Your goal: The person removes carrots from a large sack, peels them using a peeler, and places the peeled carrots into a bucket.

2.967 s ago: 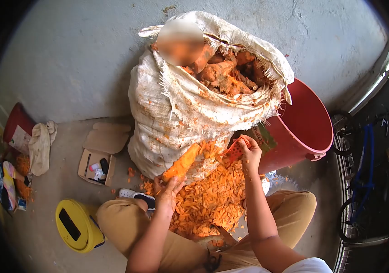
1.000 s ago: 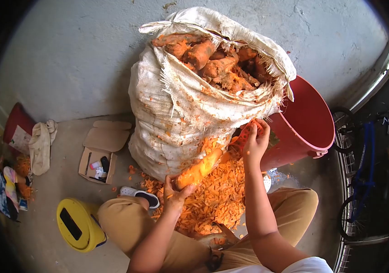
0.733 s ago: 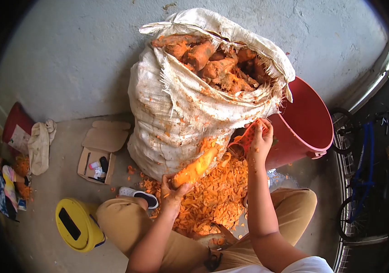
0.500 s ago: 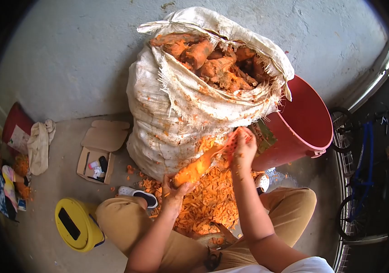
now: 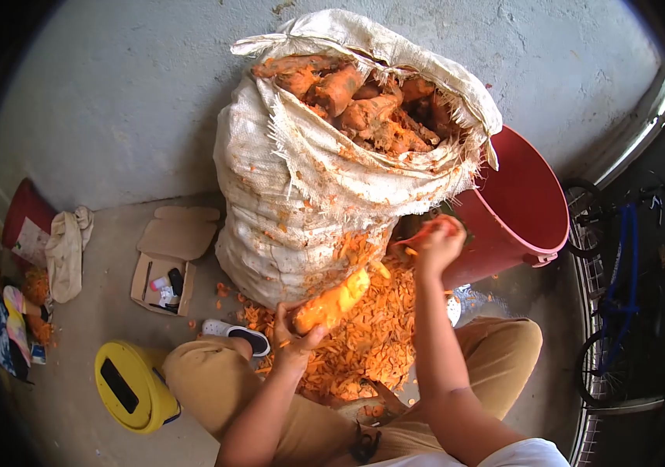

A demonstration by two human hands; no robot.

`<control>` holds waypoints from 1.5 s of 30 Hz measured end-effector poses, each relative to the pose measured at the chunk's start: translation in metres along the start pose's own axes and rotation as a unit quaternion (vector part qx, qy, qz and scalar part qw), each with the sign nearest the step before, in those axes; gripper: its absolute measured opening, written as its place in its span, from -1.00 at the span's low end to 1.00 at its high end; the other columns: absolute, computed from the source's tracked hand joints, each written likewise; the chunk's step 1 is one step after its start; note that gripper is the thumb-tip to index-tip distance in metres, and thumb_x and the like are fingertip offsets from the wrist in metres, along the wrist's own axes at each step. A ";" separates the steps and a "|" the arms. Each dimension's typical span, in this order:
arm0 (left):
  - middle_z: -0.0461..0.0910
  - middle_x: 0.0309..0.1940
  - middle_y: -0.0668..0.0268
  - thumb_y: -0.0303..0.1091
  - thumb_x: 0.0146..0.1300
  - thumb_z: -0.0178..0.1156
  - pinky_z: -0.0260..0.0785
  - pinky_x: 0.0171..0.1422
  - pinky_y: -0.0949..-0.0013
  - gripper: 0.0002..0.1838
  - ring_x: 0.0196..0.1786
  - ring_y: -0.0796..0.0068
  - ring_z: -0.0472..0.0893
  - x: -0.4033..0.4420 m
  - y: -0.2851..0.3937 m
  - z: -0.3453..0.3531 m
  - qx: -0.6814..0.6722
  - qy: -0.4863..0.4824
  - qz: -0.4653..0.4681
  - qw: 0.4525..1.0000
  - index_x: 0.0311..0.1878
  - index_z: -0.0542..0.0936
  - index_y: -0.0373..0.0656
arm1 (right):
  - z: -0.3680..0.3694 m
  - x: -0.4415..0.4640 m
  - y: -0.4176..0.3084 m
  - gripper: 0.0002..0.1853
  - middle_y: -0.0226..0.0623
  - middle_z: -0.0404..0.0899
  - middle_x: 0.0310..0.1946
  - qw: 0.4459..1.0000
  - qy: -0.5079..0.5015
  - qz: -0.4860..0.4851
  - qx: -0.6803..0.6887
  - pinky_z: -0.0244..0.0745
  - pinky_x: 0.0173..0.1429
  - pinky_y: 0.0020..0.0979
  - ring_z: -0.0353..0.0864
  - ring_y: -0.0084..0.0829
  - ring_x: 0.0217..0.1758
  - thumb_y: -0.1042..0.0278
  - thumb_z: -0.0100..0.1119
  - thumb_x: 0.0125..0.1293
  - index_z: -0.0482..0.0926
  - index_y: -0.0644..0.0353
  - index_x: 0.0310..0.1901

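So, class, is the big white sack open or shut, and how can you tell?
The sack is open: its top gapes, and orange vegetables show inside.

1. Looks like a storeroom or garage-type space to me, can't tell if it's at a home.
2. Scuffed grey-blue wall (image 5: 130, 117) beyond the left fingers (image 5: 282, 313), plain grey floor (image 5: 76, 389) below them.
3. Bulging sack (image 5: 294, 218) of orange roots (image 5: 367, 117) just past those, big red bin (image 5: 488, 265) near the right fingers (image 5: 452, 225).
4. Blue bike (image 5: 619, 310) well right of both.
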State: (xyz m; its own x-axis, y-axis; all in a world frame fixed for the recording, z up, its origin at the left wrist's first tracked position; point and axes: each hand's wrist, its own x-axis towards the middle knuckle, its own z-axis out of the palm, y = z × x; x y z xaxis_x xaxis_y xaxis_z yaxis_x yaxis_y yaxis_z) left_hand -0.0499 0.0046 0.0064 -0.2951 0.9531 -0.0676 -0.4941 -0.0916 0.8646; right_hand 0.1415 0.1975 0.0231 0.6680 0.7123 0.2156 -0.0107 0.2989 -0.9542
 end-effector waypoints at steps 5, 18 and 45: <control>0.35 -0.16 0.20 -0.28 -0.18 0.38 0.31 0.07 0.34 -0.37 -0.08 0.41 0.41 0.006 0.015 0.007 -0.014 0.026 -0.070 0.997 -0.09 0.22 -0.20 | -0.004 0.005 -0.035 -0.88 -0.25 0.46 -0.48 0.998 -0.048 0.014 0.047 0.42 -0.43 -0.55 0.45 -0.55 -0.53 0.46 -0.12 0.25 0.29 0.29 -0.20; 0.36 -0.16 0.21 -0.33 -0.22 0.38 0.32 0.04 0.36 -0.38 -0.07 0.43 0.41 -0.001 -0.003 0.010 -0.004 0.014 -0.029 0.999 -0.11 0.23 -0.19 | 0.014 -0.057 0.003 -0.91 -0.30 0.45 -0.47 0.992 -0.078 0.073 -0.073 0.40 -0.41 -0.50 0.42 -0.57 -0.54 0.50 -0.11 0.24 0.30 0.31 -0.24; 0.36 -0.19 0.20 -0.48 -0.24 0.36 0.37 -0.07 0.41 -0.41 -0.13 0.46 0.42 0.002 0.006 0.002 0.013 -0.012 0.019 1.000 -0.14 0.22 -0.20 | -0.027 0.006 0.068 -0.79 -0.36 0.34 -0.74 0.991 -0.070 0.112 -0.011 0.24 -0.63 -0.52 0.27 -0.53 -0.74 0.47 -0.16 0.13 0.31 0.29 -0.63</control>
State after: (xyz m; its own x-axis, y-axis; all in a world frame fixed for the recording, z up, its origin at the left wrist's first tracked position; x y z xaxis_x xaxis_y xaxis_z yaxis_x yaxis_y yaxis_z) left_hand -0.0518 0.0064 0.0120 -0.2934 0.9557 -0.0234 -0.4615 -0.1202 0.8790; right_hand 0.1650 0.2050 -0.0463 0.5403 0.8412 0.0224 -0.1300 0.1098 -0.9854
